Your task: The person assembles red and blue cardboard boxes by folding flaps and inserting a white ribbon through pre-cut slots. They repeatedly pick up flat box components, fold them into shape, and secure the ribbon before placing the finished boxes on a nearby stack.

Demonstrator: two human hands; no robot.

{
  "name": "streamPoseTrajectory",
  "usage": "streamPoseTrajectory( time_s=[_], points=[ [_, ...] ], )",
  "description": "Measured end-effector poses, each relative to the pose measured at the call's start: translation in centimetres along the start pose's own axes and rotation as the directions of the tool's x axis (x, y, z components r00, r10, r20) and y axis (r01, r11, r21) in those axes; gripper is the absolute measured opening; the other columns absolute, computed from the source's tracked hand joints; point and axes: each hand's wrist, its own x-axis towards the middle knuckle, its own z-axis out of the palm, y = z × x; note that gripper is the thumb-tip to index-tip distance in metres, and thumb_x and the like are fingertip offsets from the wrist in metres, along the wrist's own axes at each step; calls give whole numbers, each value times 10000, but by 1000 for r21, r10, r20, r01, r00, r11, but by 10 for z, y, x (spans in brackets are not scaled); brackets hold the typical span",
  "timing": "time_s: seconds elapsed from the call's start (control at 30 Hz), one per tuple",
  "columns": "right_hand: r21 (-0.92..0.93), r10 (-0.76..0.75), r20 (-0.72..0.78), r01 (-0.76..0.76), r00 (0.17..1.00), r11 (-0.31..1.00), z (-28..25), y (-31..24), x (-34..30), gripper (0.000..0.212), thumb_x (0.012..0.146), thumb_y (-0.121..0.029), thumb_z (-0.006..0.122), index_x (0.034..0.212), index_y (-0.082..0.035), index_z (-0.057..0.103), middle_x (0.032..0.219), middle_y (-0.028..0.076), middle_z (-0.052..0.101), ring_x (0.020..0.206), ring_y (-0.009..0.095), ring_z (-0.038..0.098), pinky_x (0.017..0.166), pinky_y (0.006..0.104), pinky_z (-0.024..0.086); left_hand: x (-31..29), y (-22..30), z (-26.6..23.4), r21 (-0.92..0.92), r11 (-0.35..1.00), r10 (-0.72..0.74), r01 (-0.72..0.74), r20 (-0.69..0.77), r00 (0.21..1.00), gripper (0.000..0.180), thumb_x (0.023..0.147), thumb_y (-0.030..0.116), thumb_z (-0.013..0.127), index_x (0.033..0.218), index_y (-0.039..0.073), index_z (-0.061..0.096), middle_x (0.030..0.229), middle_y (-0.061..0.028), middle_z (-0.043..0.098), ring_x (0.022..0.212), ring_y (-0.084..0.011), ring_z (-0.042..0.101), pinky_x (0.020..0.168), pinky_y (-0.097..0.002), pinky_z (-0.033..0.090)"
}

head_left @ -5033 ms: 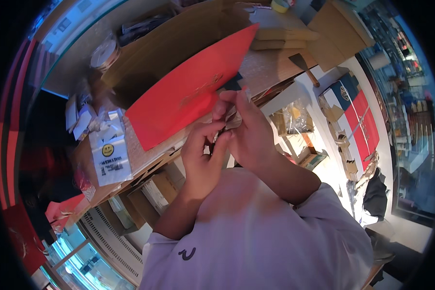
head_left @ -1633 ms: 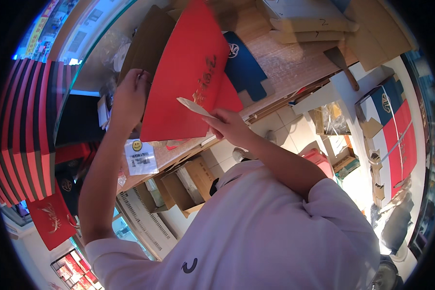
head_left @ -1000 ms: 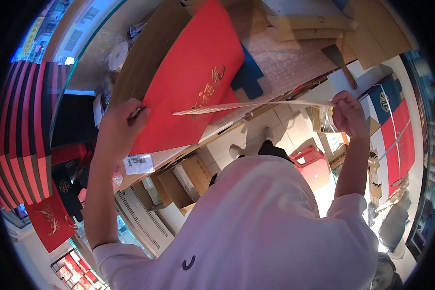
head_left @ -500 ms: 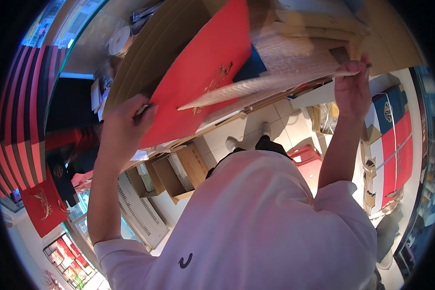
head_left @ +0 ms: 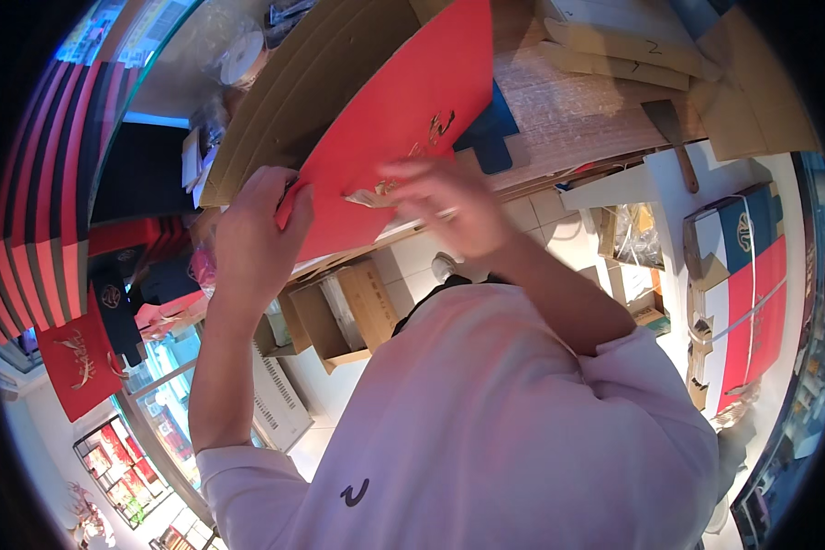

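Note:
A large red cardboard panel (head_left: 385, 128) with gold lettering stands tilted in front of several brown cardboard sheets (head_left: 275, 101). At its lower left edge my left hand (head_left: 257, 225) is closed on the panel, thumb on the red face. A small dark item shows by the thumb; I cannot make out what it is. My right hand (head_left: 458, 206) is over the gold lettering, near the panel's lower right part. Its fingers point left and are smeared by motion, so whether they hold anything cannot be seen. A dark blue flap (head_left: 488, 137) sticks out behind the panel.
On the wooden table (head_left: 559, 110) a scraper (head_left: 674, 133) with a wooden handle lies by the edge, near brown cardboard pieces (head_left: 623, 55). A strapped bundle of flat boxes (head_left: 742, 293) stands at right. Open cartons (head_left: 344, 312) are below, red-and-black boxes (head_left: 41, 202) at left.
My right hand has moved left from the far right to the panel. The long translucent strip it held stretched out no longer shows at full length. My left hand keeps its grip.

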Motion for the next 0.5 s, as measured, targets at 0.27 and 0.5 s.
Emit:
streamPoseTrajectory(
  time_s=[0.27, 0.5],
  points=[
    [-193, -141, 5, 139, 990, 971, 64, 5, -18, 132, 751, 1, 636, 864, -34, 578, 993, 89, 602, 859, 270, 563, 744, 361, 455, 1, -3, 3, -71, 996, -62, 62, 9, 998, 142, 826, 149, 553, 879, 17, 551, 835, -144, 557, 757, -338, 559, 639, -373, 444],
    [69, 83, -124, -75, 989, 995, 53, 9, -6, 105, 824, -28, 574, 925, -5, 589, 909, 87, 625, 776, 195, 588, 660, 294, 481, 3, -3, 3, -109, 989, -92, 96, 35, 995, 154, 829, 149, 557, 877, 4, 552, 820, -152, 560, 745, -331, 563, 644, -356, 446]
  ],
)
